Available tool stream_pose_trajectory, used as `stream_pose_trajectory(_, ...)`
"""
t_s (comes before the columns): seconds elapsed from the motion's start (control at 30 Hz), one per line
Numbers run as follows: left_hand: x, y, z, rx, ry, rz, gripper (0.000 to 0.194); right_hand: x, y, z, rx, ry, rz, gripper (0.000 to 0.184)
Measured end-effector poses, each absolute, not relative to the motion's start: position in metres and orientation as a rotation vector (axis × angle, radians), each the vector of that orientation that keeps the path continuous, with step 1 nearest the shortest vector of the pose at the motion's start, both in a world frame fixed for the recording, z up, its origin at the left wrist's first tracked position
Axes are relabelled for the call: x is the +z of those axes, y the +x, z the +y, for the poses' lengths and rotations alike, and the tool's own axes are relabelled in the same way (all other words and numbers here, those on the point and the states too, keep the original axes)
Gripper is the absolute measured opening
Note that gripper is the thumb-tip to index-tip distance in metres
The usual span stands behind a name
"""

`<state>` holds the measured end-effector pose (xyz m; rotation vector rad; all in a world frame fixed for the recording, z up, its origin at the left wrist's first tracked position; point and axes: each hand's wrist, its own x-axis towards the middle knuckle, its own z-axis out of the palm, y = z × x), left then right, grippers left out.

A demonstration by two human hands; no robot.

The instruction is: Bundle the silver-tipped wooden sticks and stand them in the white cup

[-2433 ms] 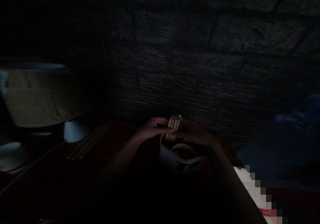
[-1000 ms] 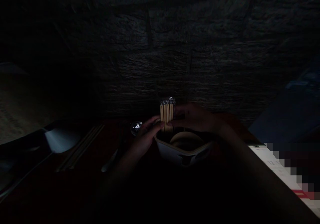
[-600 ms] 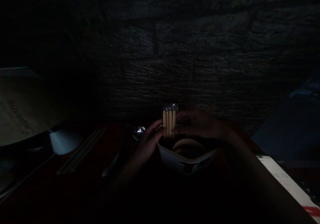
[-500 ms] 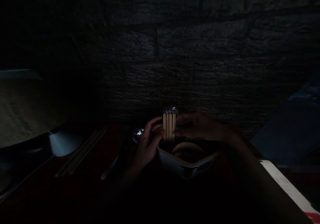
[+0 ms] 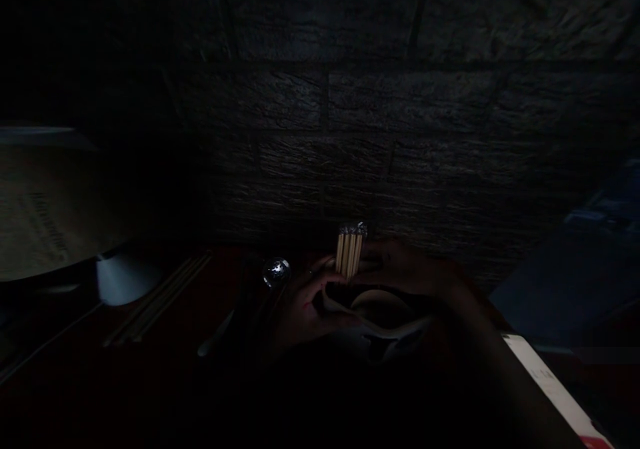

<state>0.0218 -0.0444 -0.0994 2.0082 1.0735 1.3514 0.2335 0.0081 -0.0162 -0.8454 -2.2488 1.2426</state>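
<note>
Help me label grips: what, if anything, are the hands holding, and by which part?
The wooden sticks, by their lower visible part; exact contacts are too dark to tell.

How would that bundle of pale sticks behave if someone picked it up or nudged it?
The bundle of sticks is probably stiff, since each stick looks straight. Upright and taller than wide, it may tip if nudged unsupported. Its shiny, crinkled top might crumple fairly easily.

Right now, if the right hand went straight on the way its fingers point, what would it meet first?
The bundle of wooden sticks, most likely: the right hand seems to touch it, though darkness hides the exact contact.
</note>
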Motion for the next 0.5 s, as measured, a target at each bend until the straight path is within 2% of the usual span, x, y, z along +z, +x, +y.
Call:
stream_pose_trajectory(0.13,-0.1,0.018,-0.038,1.356,2.144,1.033,0.046,-0.014,0.238,0.003,1.246,-0.85,-2.171,0.044)
stream_pose_trajectory(0.27,-0.101,0.014,-0.029,1.443,2.131,0.942,0.046,-0.024,0.24,0.0,0.764,-0.982,-2.189,0.042)
stream_pose_trajectory(0.37,-0.101,0.013,-0.024,1.475,2.135,0.927,0.045,-0.035,0.234,-0.001,0.357,-1.108,-2.146,0.049)
stream_pose_trajectory(0.5,-0.1,0.013,-0.025,1.467,2.124,0.92,0.046,-0.038,0.229,-0.003,0.254,-1.144,-2.116,0.044)
